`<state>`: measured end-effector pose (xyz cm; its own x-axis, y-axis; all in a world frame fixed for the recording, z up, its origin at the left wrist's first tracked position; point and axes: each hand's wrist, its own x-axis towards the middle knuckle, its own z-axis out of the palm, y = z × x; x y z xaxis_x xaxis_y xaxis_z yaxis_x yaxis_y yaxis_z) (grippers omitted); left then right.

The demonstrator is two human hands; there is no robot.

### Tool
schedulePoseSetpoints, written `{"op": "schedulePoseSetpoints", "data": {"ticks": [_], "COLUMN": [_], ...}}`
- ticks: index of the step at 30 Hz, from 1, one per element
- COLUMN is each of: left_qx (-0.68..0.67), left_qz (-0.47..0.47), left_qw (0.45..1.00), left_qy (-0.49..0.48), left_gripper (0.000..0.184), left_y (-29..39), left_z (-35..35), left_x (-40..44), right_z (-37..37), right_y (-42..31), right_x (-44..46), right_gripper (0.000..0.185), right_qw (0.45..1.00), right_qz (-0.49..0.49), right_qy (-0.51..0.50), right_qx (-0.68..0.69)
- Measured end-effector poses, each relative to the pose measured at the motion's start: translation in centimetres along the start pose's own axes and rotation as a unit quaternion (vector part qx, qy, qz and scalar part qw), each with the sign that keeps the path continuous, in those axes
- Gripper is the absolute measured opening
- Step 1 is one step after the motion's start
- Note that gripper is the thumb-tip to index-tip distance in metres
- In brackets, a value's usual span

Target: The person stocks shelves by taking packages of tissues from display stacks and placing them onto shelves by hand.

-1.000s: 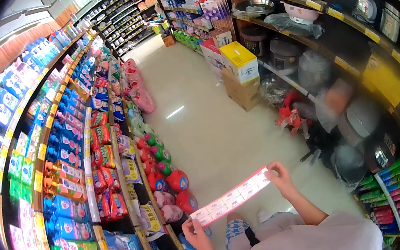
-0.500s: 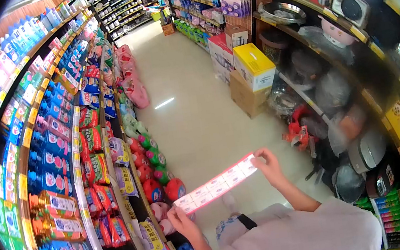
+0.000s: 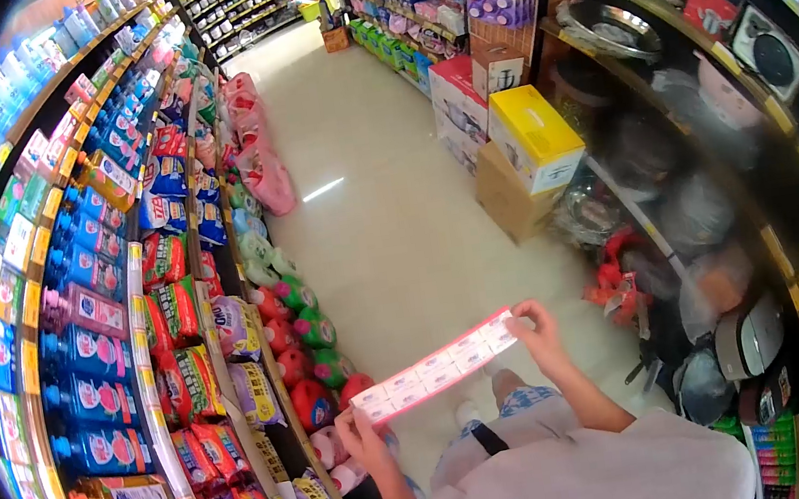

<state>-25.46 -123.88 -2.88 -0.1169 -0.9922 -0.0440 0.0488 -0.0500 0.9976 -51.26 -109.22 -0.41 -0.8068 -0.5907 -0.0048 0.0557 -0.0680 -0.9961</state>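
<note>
A long white strip of printed labels (image 3: 435, 366) with a pinkish-red border is stretched out in front of my body, its right end higher than its left. My left hand (image 3: 366, 441) pinches the left end between thumb and fingers. At the opposite end, my right hand (image 3: 538, 337) grips the corner the same way. The small print on the labels is too fine to read. Below the strip, my shoes and the pale floor (image 3: 400, 249) show.
Shelves of blue detergent bottles (image 3: 96, 395) and bagged washing powder (image 3: 173, 315) line the left side. Round red and green containers (image 3: 321, 330) stand along their foot. On the right are a yellow box (image 3: 535, 126), a brown carton (image 3: 511, 192) and shelves of wrapped cookware (image 3: 703, 371).
The view has shifted along the aisle, with the left shelf goods and the yellow box sitting differently in frame. My legs have changed position. Both hands still hold the strip stretched.
</note>
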Motion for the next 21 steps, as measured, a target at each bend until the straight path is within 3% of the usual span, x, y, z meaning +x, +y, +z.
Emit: {"op": "schedulePoseSetpoints", "data": {"ticks": [6, 8, 12, 14, 20, 21], "left_qx": [0.034, 0.059, 0.126, 0.113, 0.146, 0.070], "left_qz": [0.050, 0.037, 0.118, 0.138, 0.115, 0.050], "left_qw": [0.998, 0.997, 0.983, 0.983, 0.980, 0.995], "left_qy": [0.008, -0.021, -0.055, -0.053, -0.068, -0.057], "left_gripper": [0.014, 0.012, 0.013, 0.015, 0.019, 0.019], "left_y": [0.9, 1.6, 3.4, 3.5, 6.1, 5.8], "left_z": [8.1, 11.7, 18.9, 22.4, 29.2, 29.3], "left_x": [7.2, 10.4, 16.4, 18.7, 21.9, 22.6], "right_z": [0.4, -0.3, -1.3, -2.0, -2.0, -2.1], "right_y": [1.2, 2.1, 0.1, 0.1, -1.1, -0.2], "right_x": [10.6, 15.1, 22.7, 26.6, 34.8, 35.9], "right_gripper": [0.013, 0.014, 0.012, 0.011, 0.010, 0.010], "right_qw": [0.999, 0.998, 0.993, 0.992, 0.987, 0.987], "right_qz": [0.011, -0.042, -0.004, -0.035, -0.037, -0.019], "right_qy": [0.008, 0.046, 0.078, 0.085, 0.109, 0.112], "right_qx": [0.031, -0.003, 0.084, 0.081, 0.113, 0.116]}}
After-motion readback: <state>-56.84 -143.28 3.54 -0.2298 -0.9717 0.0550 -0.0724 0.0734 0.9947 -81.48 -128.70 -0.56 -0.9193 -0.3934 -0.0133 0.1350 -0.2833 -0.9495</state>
